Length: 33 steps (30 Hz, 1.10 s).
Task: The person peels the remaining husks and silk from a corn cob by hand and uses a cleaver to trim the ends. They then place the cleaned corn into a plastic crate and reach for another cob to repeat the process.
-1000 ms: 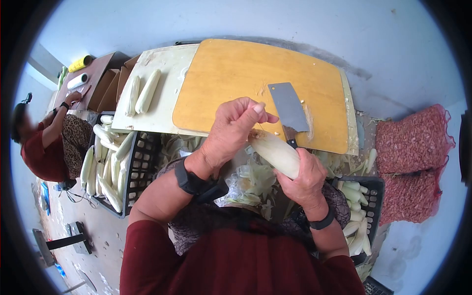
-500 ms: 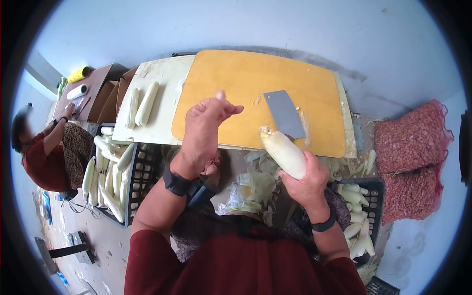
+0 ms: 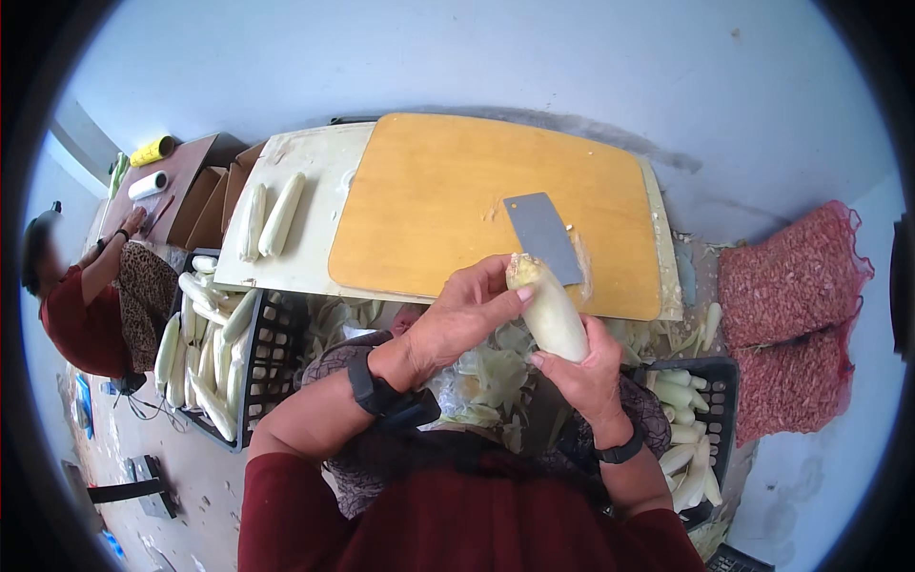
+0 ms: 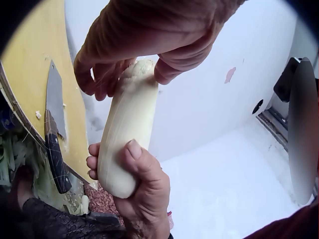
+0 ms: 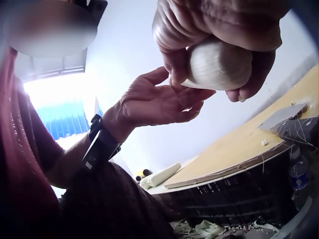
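Note:
A pale, husked corn ear (image 3: 553, 319) is held up in front of the yellow board (image 3: 429, 210). My right hand (image 3: 583, 374) grips its lower, rounded end, thumb along the side, as the left wrist view shows with the ear (image 4: 127, 134) and the right hand (image 4: 144, 189). At the upper, rough end is my left hand (image 3: 457, 310), its thumb and fingers on either side of the tip. A cleaver (image 3: 545, 234) lies flat on the board behind the ear; its dark handle (image 4: 56, 154) shows in the left wrist view.
Two pale ears (image 3: 282, 214) lie on the white board (image 3: 319, 172). Black crates of ears stand left (image 3: 243, 381) and right (image 3: 726, 419). Husks (image 3: 496, 372) are heaped below the board edge. Red mesh sacks (image 3: 791, 286) sit at right; another person (image 3: 91, 305) works at far left.
My left hand swung away from the ear's tip, then came back to it. Brown strands at the tip are gone. The right hand keeps its grip, with the ear tilted more upright.

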### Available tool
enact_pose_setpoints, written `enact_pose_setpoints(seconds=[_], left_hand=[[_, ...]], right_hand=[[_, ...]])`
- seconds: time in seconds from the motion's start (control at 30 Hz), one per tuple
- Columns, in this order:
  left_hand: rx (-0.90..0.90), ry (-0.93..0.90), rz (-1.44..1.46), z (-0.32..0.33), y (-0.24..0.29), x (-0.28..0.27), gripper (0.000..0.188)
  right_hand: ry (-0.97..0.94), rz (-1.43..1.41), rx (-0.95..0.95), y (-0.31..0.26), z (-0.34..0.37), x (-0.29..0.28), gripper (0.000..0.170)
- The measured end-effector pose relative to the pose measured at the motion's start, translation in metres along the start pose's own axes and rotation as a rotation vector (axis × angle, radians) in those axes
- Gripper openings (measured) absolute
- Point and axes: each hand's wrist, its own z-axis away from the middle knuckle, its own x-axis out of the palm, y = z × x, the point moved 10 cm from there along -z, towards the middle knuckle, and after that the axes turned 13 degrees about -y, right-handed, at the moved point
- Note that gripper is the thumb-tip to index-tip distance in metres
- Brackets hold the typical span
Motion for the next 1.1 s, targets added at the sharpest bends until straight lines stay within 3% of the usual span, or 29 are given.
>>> enact_pose_setpoints(seconds=[0.3,0.5,0.63,0.67,0.83,0.97,1.03,1.1], left_hand=[[0.067,0.174,-0.096,0.004,0.013,-0.017,0.028],[0.155,0.289,-0.038,0.002,0.009,-0.046,0.036],[-0.121,0.198,-0.166,-0.008,-0.018,-0.035,0.044],[-0.111,0.215,-0.168,-0.007,-0.020,-0.031,0.044],[-0.159,-0.100,-0.188,-0.012,-0.039,0.027,0.049],[-0.237,-0.065,-0.254,-0.008,-0.039,0.028,0.049],[-0.056,0.033,-0.032,-0.010,-0.033,0.022,0.049],[-0.067,0.018,0.043,-0.014,-0.040,0.016,0.048]], right_hand=[[-0.158,-0.266,0.047,0.004,0.000,0.014,0.047],[-0.281,-0.517,0.160,0.018,0.003,0.030,0.039],[-0.157,-0.636,0.204,0.031,0.001,0.020,0.040],[-0.094,-0.686,0.217,0.036,0.000,0.016,0.040],[-0.114,-0.631,0.099,0.026,-0.010,0.018,0.037],[-0.117,-0.369,0.074,0.020,-0.011,0.013,0.038],[-0.169,-0.304,0.056,0.012,-0.014,0.017,0.039],[-0.272,-0.327,-0.076,-0.012,-0.014,0.028,0.042]])
